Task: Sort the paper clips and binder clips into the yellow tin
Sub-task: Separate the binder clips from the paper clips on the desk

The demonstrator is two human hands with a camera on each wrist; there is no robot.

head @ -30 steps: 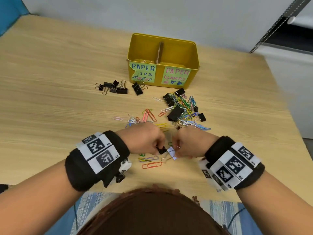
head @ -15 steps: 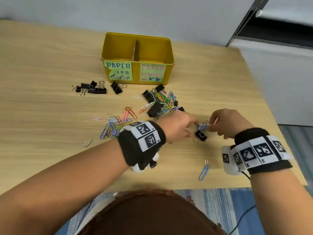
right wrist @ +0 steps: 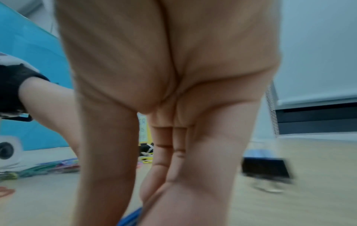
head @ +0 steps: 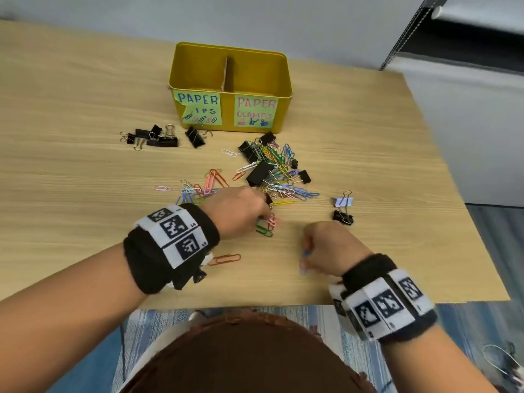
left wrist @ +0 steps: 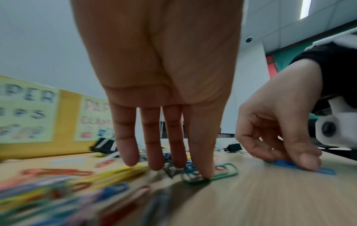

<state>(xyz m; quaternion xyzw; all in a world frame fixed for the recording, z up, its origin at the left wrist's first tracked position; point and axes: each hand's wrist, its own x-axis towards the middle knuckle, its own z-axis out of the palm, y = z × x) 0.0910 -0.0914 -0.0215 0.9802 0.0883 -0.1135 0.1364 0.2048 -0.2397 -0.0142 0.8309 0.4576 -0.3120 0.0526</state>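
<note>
The yellow tin stands at the back, with a divider and two labels, "PAPER ..IPS" on the left and "PAPER CLAMPS" on the right. Coloured paper clips and black binder clips lie heaped in front of it. My left hand reaches into the near edge of the heap with straight fingers, one fingertip pressing a green paper clip. My right hand pinches a blue paper clip that lies flat on the table.
A lilac binder clip and a black binder clip lie apart at the right. Several more black binder clips sit left of the tin. An orange paper clip lies under my left wrist. The table's front edge is close.
Both hands let go of the binder clips, which now lie at the right. My left hand went back to the heap; my right hand dropped onto the blue paper clip.
</note>
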